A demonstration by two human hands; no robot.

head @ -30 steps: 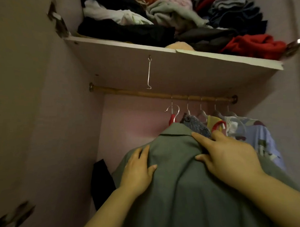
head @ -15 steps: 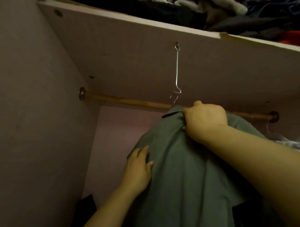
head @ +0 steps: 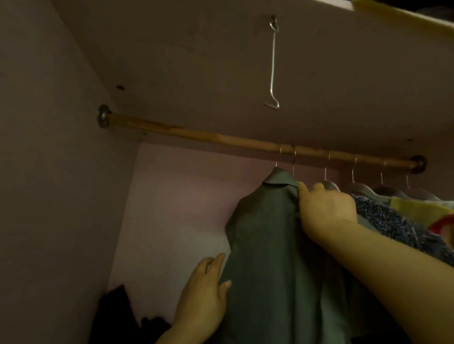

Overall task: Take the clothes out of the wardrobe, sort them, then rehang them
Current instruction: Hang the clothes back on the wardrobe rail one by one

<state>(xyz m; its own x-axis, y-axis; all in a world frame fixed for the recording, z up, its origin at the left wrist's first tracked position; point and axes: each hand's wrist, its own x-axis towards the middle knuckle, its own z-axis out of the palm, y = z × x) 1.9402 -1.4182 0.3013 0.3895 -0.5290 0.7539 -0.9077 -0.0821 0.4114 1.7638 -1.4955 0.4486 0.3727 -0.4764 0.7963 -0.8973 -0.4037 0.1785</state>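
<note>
Head view: the grey-green shirt hangs on a wire hanger whose hook sits over the wooden rail. The right hand is closed on the shirt at the right shoulder, just below the collar. Thumb and fingers pinch fabric; whether the hanger wire is also inside the pinch cannot be told. The left hand holds the shirt's left edge lower down, with the fingers curled lightly around the cloth.

Key relation: the hook lies up and slightly to the left of the right-hand grip, close by. The rail runs lengthwise from far left of the grip to its right. The shirt's long axis drops straight down from the hook, passing between the two hands. The right hand is nearer the hook; the left hand is well below it.

Immediately right of the right-hand grip, touching the knuckles, hangs a dark speckled garment, followed by a yellow garment. Left of the grip, the rail is bare.

Judgement: the shirt appears seated on the rail, so the step in hand is rehanging. Any spacing adjustment should slide the hook along the rail's axis, guided by the right hand.
</note>
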